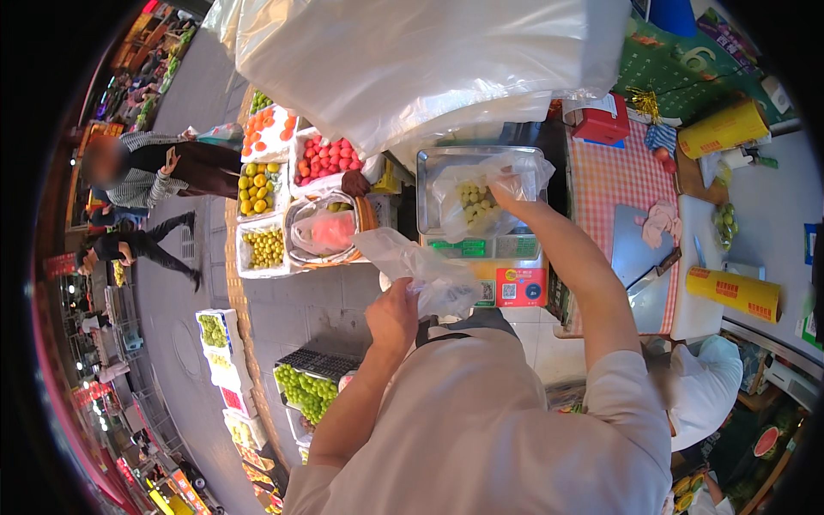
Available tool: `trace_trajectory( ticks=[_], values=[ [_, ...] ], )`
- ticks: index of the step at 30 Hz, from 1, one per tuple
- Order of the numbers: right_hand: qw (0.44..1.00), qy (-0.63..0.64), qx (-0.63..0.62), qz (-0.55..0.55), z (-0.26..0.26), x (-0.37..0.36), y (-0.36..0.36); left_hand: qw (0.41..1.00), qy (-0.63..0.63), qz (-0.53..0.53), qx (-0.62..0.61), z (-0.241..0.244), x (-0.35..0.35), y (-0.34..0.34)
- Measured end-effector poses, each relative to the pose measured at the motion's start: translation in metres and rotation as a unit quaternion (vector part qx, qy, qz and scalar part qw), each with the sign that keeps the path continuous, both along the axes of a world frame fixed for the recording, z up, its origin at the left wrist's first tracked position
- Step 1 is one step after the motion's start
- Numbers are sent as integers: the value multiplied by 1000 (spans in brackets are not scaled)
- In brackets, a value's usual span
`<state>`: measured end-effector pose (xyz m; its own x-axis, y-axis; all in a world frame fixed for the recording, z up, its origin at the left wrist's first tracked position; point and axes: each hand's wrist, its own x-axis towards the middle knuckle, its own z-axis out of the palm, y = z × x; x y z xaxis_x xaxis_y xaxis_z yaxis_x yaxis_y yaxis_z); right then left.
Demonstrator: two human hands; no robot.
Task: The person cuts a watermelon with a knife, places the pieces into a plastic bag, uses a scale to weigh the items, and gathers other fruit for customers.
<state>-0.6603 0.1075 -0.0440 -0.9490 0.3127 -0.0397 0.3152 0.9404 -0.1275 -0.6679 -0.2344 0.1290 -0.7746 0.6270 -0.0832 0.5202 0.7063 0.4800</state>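
My left hand grips a translucent plastic bag by its edge, in front of my body. Beyond it, a metal weighing tray rests on a digital scale with a green display. On the tray lies a clear plastic bag with pale green grapes in it. My right hand reaches to this bag beside the grapes; the plastic partly covers its fingers, so its grasp is unclear.
Hanging plastic bags fill the top. Fruit boxes and a basket stand left. At right, a knife lies on a cutting board beside yellow film rolls. A person in striped sleeves stands beyond the fruit.
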Motion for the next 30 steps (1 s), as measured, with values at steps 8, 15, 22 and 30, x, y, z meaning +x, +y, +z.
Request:
trace_trajectory(
  ticks=[8, 15, 22, 30],
  values=[
    [991, -84, -96, 41, 101, -18, -25, 934, -192, 153, 261, -4, 3, -7],
    [991, 34, -127, 6, 157, 15, -27, 829, -406, 315, 221, 19, -5, 6],
    [972, 164, -164, 33, 256, 91, -59, 746, -497, 359, 261, 21, -7, 14],
    [965, 100, -172, 173, 266, 146, -115, 727, -554, 308, 264, 47, 19, 32]
  ],
)
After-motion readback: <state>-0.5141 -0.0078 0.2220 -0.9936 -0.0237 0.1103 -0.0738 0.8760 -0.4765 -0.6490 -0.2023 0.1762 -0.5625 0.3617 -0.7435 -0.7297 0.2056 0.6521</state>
